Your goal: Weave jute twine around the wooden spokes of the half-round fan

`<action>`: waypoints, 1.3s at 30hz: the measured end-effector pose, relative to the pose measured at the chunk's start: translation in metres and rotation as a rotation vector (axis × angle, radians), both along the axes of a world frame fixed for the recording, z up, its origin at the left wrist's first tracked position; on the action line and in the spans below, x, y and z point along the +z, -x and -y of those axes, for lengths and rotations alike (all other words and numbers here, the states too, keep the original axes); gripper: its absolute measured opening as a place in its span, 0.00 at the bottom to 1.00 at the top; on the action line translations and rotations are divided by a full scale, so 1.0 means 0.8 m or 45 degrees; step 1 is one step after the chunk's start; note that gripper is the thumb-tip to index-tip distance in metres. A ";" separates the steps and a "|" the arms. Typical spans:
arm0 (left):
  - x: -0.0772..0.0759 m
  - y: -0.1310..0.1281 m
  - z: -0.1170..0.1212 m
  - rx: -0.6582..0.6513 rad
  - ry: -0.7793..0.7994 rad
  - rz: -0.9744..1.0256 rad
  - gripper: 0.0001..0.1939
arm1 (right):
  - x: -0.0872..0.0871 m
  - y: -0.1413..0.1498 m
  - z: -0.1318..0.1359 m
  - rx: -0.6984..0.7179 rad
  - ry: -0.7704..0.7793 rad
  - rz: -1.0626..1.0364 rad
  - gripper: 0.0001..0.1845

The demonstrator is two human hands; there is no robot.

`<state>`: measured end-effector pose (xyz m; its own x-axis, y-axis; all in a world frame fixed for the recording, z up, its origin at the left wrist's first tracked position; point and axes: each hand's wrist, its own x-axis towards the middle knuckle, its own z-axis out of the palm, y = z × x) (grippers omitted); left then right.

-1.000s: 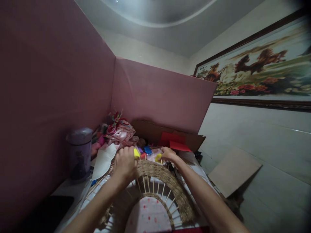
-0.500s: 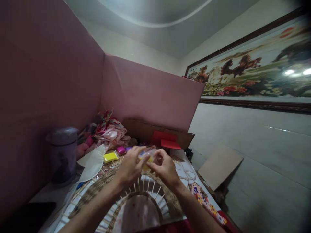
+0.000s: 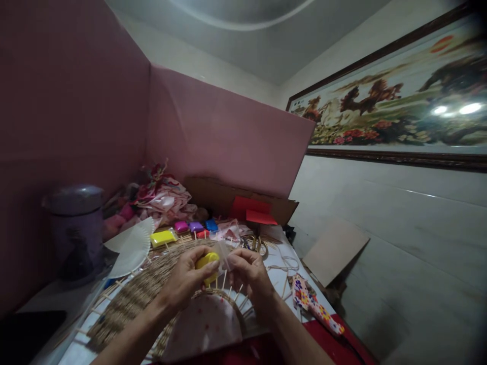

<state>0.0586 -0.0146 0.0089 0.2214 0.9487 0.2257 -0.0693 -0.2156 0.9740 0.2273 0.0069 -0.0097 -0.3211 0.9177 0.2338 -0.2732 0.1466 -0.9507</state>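
A lump of yellow modelling clay (image 3: 207, 264) is gripped between the thumb and fingers of my left hand (image 3: 186, 276). My right hand (image 3: 249, 276) pinches a clear plastic wrapper (image 3: 222, 255) at the side of the clay. Both hands are held above a half-round woven straw piece (image 3: 152, 284) with thin wooden sticks running out through it. At its centre, near me, lies a pale panel with red spots (image 3: 205, 324).
Clay packs in yellow (image 3: 163, 238), magenta (image 3: 181, 226), purple (image 3: 196, 227) and blue (image 3: 211, 225) lie behind the weaving. White pleated paper (image 3: 133, 251) and a lilac lidded container (image 3: 78, 233) stand left. On the right lies a flower-patterned, gun-shaped tool (image 3: 315, 304) with a cord.
My hands have come down and a little nearer. The yellow clay now shows bare in my left hand, with the wrapper pulled to the right. The view has shifted slightly.
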 end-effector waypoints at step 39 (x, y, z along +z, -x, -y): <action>-0.014 -0.005 -0.009 0.352 -0.470 -0.289 0.11 | 0.010 -0.008 -0.001 0.035 -0.132 0.066 0.11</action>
